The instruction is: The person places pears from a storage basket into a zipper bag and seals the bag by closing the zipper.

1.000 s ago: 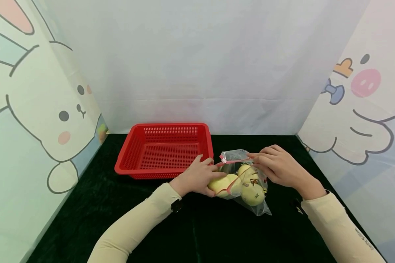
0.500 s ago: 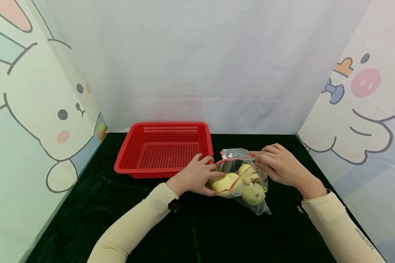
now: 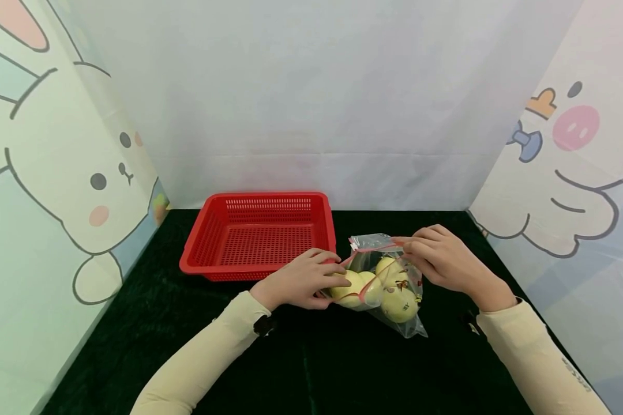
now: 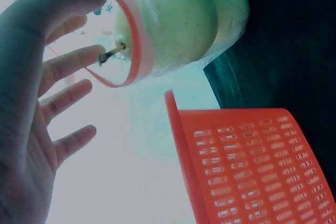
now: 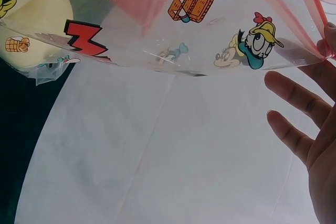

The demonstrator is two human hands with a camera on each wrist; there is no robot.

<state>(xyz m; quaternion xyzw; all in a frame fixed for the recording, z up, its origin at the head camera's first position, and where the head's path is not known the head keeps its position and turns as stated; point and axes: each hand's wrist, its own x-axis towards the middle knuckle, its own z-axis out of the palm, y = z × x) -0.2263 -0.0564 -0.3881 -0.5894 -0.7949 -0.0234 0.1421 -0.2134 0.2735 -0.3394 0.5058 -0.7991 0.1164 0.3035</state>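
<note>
A clear zip bag [image 3: 372, 242] with a red-pink mouth and cartoon prints lies right of the basket, its mouth spread towards the left. Several pale yellow-green fruits [image 3: 400, 304] are inside. My left hand [image 3: 303, 281] is at the mouth, fingers spread and relaxed; the left wrist view shows its thumb at the red rim and a fingertip beside the stem of a fruit [image 4: 173, 19]. With thumb and fingers my right hand [image 3: 443, 259] pinches the far corner of the mouth, holding it raised; in the right wrist view its other fingers hang away from the bag [image 5: 157, 51].
A red perforated plastic basket [image 3: 256, 271] stands at the back left on a dark green cloth [image 3: 270, 369], close to my left hand. Behind it hangs a white curtain [image 3: 311, 104]. Cartoon-printed panels [image 3: 98, 213] flank the table on both sides.
My left hand has drawn back a little to the left, uncovering more of the nearest fruit and bag mouth. My right hand keeps its pinch, nearly still.
</note>
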